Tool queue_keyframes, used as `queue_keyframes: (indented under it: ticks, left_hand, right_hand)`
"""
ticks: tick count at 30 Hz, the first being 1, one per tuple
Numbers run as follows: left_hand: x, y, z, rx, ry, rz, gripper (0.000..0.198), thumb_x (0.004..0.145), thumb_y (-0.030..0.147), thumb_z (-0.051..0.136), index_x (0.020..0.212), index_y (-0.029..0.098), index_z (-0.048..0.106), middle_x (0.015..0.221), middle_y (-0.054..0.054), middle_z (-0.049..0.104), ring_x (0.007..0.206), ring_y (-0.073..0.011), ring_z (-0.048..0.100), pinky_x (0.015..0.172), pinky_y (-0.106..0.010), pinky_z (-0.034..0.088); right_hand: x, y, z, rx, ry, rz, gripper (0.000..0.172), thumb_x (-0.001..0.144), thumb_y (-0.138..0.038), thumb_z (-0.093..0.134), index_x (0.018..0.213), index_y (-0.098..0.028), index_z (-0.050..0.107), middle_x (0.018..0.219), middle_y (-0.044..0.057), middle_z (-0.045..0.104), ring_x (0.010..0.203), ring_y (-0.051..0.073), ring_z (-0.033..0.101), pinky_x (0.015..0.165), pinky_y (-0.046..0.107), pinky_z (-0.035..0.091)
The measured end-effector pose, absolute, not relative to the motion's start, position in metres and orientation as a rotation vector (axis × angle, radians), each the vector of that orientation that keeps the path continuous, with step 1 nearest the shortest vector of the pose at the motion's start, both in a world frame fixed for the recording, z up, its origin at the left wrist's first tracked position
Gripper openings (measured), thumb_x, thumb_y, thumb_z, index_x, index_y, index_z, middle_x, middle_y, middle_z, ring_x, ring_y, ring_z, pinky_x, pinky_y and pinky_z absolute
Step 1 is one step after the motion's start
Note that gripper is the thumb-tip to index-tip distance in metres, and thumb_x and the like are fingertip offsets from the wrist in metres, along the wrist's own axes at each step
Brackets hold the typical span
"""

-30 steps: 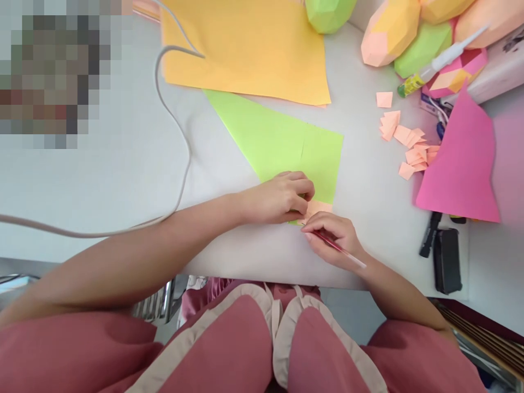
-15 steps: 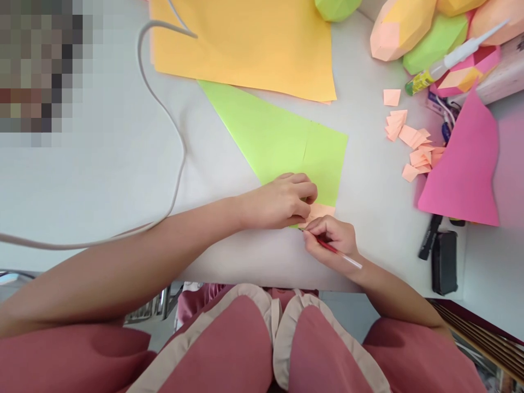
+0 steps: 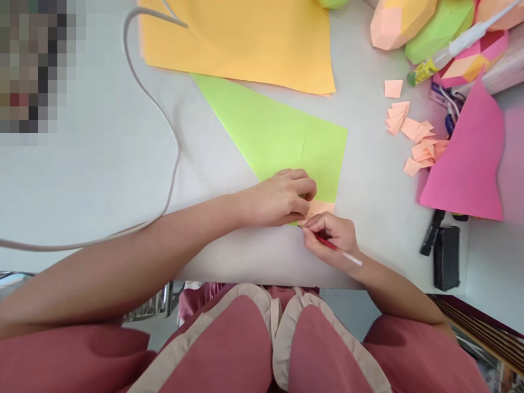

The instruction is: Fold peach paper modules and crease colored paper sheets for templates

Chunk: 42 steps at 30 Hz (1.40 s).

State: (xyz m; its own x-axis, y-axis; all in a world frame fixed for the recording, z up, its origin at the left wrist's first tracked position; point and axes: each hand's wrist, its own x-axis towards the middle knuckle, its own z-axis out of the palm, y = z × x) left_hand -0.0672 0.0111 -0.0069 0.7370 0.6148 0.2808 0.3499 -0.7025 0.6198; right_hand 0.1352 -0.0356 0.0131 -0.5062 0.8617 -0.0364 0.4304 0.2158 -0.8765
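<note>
A thin pen with a red grip and a pale rear end is pinched in my right hand. Its dark tip meets the near edge of a small peach paper piece. My left hand curls over that piece, its fingertips pressing down on it and partly hidden. Beneath both lies a green paper sheet with a short slit or line in it. The left palm covers the sheet's near left part.
Orange sheets overlap the green one at the back. A white cable crosses my left forearm. At right are small peach paper cutouts, a pink paper piece, a glue bottle, faceted paper shapes and a black case.
The view has shifted slightly, so the things on the table sit a little higher. Both hands keep nearly the same pose, the pen tip still at the peach paper's edge.
</note>
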Motion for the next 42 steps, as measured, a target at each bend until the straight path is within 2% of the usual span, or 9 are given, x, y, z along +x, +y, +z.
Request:
queue_keyframes:
  ticks: [13, 35, 42]
  left_hand:
    - [-0.0675, 0.0115, -0.0096, 2.415, 0.723, 0.676, 0.028, 0.092, 0.024, 0.053, 0.069, 0.019, 0.068, 0.097, -0.008, 0.061, 0.095, -0.0211, 0.051, 0.086, -0.035, 0.043]
    - [-0.0669, 0.0117, -0.0097, 2.415, 0.723, 0.674, 0.029, 0.092, 0.024, 0.052, 0.068, 0.019, 0.069, 0.096, -0.008, 0.061, 0.094, -0.0204, 0.051, 0.085, -0.034, 0.043]
    - [-0.0674, 0.0114, -0.0091, 2.413, 0.723, 0.668, 0.029, 0.092, 0.023, 0.053, 0.069, 0.019, 0.069, 0.096, -0.009, 0.061, 0.094, -0.0205, 0.051, 0.086, -0.035, 0.043]
  right_hand:
    - [0.1347, -0.0348, 0.0162, -1.203, -2.05, 1.245, 0.016, 0.079, -0.017, 0.059, 0.067, -0.021, 0.049, 0.067, 0.0, 0.062, 0.06, 0.01, 0.059, 0.051, 0.021, 0.044]
    - [0.1339, -0.0344, 0.0169, -1.187, -2.032, 1.237, 0.016, 0.079, -0.015, 0.059, 0.068, -0.021, 0.049, 0.065, -0.001, 0.062, 0.062, 0.012, 0.062, 0.052, 0.022, 0.045]
    - [0.1343, -0.0346, 0.0169, -1.234, -2.019, 1.257, 0.016, 0.08, -0.02, 0.06, 0.067, -0.021, 0.051, 0.066, 0.0, 0.063, 0.064, 0.012, 0.062, 0.053, 0.022, 0.046]
